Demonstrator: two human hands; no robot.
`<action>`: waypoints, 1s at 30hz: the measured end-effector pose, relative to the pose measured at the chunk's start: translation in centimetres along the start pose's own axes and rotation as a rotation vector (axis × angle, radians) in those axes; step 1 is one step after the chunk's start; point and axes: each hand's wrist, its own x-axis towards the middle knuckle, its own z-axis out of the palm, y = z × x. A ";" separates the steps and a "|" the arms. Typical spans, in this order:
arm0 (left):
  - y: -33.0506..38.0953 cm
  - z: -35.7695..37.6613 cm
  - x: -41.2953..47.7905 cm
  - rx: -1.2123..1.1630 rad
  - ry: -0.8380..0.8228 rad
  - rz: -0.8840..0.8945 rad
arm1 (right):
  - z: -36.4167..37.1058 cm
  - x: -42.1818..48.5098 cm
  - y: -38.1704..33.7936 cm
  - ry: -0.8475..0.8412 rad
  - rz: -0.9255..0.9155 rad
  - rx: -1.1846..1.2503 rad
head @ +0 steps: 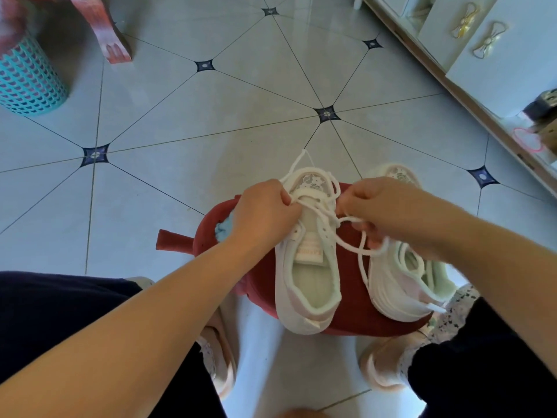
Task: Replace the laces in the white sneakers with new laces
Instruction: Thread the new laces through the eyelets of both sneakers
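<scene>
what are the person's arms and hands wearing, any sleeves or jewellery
The left hand and right hand wear no gloves. No ring, watch or bracelet shows on either, and no sleeve covers either arm as far as the frame shows.

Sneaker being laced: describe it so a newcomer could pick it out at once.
On the tiled floor, between the person's knees, sits a red cushion bearing two white sneakers. The sneaker lies between the left hand and right hand, which both pinch its lace. Unlike the other sneaker, heaped with loose lace, its opening is empty and shows a tongue label.
</scene>
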 end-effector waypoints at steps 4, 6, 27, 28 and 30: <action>0.0 0.1 -0.1 -0.025 0.010 0.031 | 2.8 3.1 -0.5 0.265 -0.248 -0.325; -0.2 0.1 -0.1 -0.044 0.010 0.027 | 3.6 4.3 -0.6 0.266 -0.259 -0.445; -0.3 0.8 -0.1 -0.086 0.059 0.037 | 2.8 5.7 -0.5 0.241 -0.278 -0.713; -0.3 0.8 -0.2 -0.085 0.055 0.044 | 2.3 5.5 -0.3 0.212 -0.271 -0.648; -0.4 0.8 -0.2 -0.068 0.054 0.049 | 1.1 4.9 0.1 0.156 -0.271 -0.474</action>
